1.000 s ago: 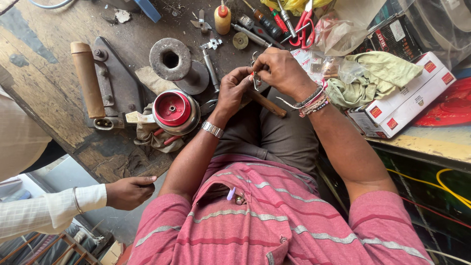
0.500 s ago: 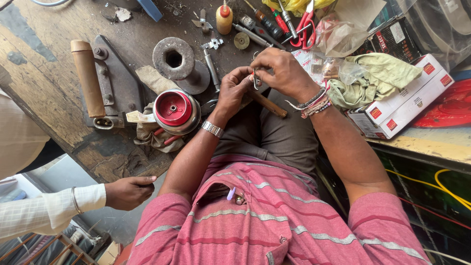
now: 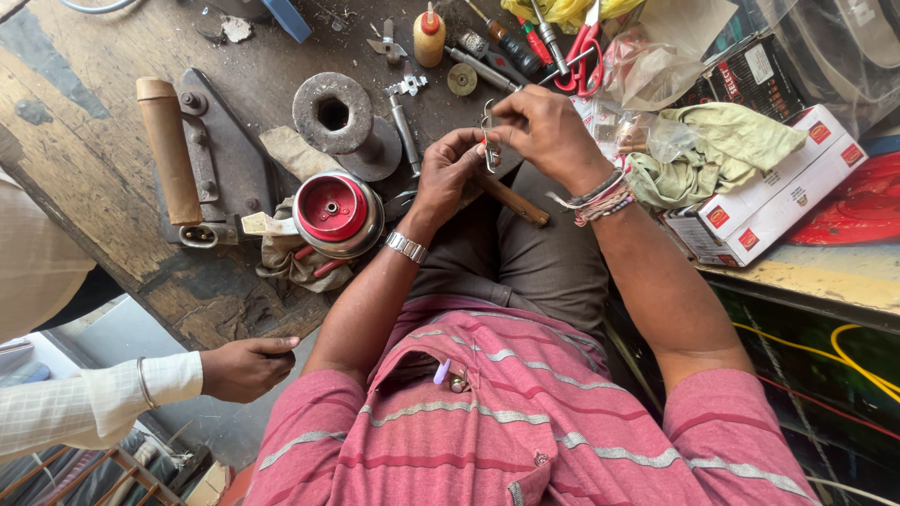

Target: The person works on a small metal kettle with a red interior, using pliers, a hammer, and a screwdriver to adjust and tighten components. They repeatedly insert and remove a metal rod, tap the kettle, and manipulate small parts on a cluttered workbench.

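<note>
- Head view, surface: worn, stained wooden workbench (image 3: 84, 141) fills the top and left; its edge runs diagonally toward 7 o'clock. Yellowed bench edge at 3 o'clock, with yellow and red cables (image 3: 844, 365) below it.
- On the bench at 10 o'clock: grey metal plate (image 3: 225, 159) with a tan cylindrical handle (image 3: 169, 150) along its left side. At 11 o'clock, round metal part with hex bore (image 3: 334, 114). Just below it, red-topped round metal housing (image 3: 332, 212) sitting on dirty rags.
- 12 o'clock: small yellow squeeze bottle with red cap (image 3: 429, 37), screwdrivers (image 3: 506, 45), red-handled scissors (image 3: 581, 52), all close together.
- Containers: white-and-red cardboard box (image 3: 769, 201) at 2-3 o'clock, contents not visible; a pale green cloth (image 3: 722, 150) lies partly over it. Clear plastic bags (image 3: 656, 56) at 1 o'clock, contents unclear.
- Hands: left hand (image 3: 448, 173) and right hand (image 3: 548, 136) meet just above centre, over the lap. Both pinch a small bent metal wire piece (image 3: 488, 141) between the fingertips; fingers closed on it. Left wrist has a metal watch, right wrist has thread bands.
- Brown wooden handle (image 3: 516, 201) pokes out under the hands toward 4 o'clock; can't tell what holds it.
- 8 o'clock: another person's hand (image 3: 246, 367), white sleeve, loosely curled, off the bench.
</note>
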A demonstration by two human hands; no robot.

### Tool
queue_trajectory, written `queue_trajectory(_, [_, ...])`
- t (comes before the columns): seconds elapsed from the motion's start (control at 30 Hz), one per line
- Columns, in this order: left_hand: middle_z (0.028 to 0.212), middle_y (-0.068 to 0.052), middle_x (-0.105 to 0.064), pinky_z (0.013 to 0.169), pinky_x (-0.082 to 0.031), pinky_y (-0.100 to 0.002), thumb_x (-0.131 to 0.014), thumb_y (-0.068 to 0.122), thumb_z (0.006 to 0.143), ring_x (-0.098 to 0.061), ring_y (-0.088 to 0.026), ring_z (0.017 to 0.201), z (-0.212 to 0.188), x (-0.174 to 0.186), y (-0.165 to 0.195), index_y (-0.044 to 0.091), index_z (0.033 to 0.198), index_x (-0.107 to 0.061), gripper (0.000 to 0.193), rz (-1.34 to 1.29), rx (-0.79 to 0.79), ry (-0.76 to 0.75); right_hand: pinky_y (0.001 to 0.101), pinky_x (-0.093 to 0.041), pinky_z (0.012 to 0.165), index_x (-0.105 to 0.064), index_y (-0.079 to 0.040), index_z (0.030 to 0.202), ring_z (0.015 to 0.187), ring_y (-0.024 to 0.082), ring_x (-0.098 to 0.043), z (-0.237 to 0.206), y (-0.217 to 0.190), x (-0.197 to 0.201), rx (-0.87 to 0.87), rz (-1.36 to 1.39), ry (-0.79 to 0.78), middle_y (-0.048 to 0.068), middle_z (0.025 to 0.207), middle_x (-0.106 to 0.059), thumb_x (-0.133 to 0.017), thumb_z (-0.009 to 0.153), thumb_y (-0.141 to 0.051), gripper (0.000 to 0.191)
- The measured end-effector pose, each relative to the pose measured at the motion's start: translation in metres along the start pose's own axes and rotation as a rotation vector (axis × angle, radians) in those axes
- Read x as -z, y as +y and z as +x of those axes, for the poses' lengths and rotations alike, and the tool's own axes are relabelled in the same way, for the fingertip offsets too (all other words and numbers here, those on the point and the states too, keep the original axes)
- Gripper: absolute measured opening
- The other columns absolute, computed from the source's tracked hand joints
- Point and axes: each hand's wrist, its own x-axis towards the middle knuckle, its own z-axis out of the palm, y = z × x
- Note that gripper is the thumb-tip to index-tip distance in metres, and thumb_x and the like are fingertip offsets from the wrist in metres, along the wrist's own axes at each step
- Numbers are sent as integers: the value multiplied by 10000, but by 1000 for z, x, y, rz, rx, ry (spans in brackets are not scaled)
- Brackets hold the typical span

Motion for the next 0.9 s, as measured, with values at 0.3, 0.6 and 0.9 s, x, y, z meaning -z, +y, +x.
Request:
queue_trajectory(0.3, [925,-19,-705,690,-541,-241,-687,119,1023,-645,-82,787,3,2,-6,-2,1199,-661,215,-19,-6,31,360,-584,772,-739,-16,1094,905,266,-725,1,1,-1,93,-20,3,130,1002,-696,-702,928,-52,174])
queue_trajectory(0.6, [937,-17,-709,701,-567,-243,-688,131,1010,-663,-80,796,2,1,-4,-4,1191,-657,229,-16,0,32,380,-575,779,-727,-1,1074,882,285,-717,2,-1,-1,180,-11,-28,153,967,-708,-649,900,-42,195])
queue_trajectory(0.9, [1027,-26,-689,808,-586,-281,-676,111,1005,-673,-113,867,-1,-10,21,-1,1242,-578,279,-215,37,26,384,-566,697,-757,-20,970,773,285,-732,-4,-16,-4,32,-78,9,153,881,-738,-772,924,-181,168])
